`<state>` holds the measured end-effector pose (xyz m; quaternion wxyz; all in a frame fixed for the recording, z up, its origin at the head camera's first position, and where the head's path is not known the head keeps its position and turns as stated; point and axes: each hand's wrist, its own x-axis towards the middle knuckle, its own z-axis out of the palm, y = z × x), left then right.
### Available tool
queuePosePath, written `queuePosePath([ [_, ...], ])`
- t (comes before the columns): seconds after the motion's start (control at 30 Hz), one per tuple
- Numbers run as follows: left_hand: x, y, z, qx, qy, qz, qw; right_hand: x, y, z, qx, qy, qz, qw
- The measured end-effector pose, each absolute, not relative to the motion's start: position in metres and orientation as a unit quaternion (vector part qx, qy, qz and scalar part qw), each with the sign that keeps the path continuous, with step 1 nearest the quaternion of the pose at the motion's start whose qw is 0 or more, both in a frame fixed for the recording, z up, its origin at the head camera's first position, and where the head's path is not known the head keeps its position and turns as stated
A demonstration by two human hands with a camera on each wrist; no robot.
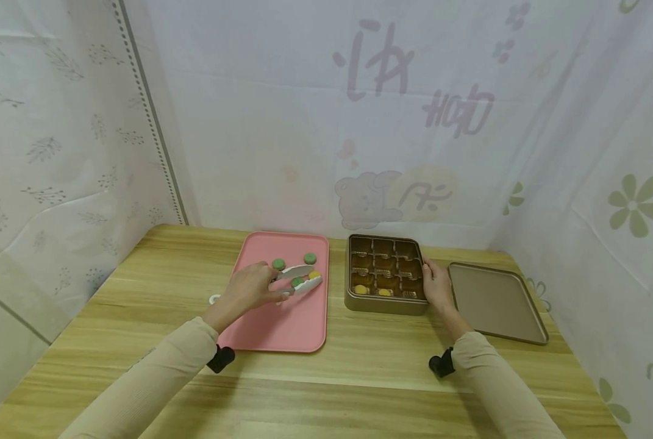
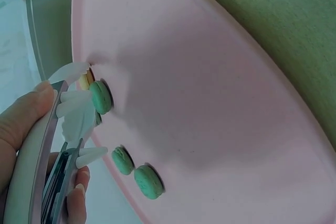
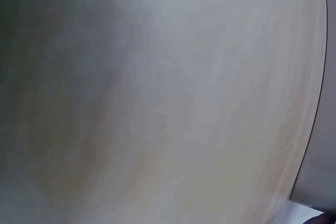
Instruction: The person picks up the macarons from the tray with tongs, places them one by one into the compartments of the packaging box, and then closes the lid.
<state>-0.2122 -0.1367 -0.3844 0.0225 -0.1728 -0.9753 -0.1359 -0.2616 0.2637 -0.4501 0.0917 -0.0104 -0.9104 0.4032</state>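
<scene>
Over the pink tray (image 1: 271, 329), my left hand (image 1: 252, 285) grips white-tipped tongs (image 2: 34, 171). Their spread tips straddle a yellow macaron (image 1: 314, 275) and a green macaron (image 1: 297, 282). In the left wrist view the yellow macaron (image 2: 85, 81) is partly hidden behind a tong tip and the green macaron (image 2: 102, 97). Two more green macarons (image 2: 148, 182) lie on the tray. My right hand (image 1: 438, 286) rests against the right side of a brown box (image 1: 386, 306), its fingertips near the rim. Two yellow macarons (image 1: 361, 289) sit in the box's front-row compartments.
A shallow brown lid (image 1: 496, 302) lies on the wooden table (image 1: 359, 378) to the right of the box. A patterned white cloth (image 1: 260, 122) hangs behind the table and along both sides. The right wrist view shows mostly a blurred close surface.
</scene>
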Motion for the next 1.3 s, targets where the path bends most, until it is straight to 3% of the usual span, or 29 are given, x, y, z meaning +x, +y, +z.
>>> queuePosePath([
  [0.77,-0.215,-0.135,-0.384,-0.197,-0.954,-0.222,0.051,-0.263,0.264,-0.453,-0.001,-0.91,0.4,0.105],
  [1.3,-0.22,-0.079,-0.369,-0.2,-0.946,-0.251,0.052,-0.263,0.264,-0.454,-0.003,-0.91,0.401,0.108],
])
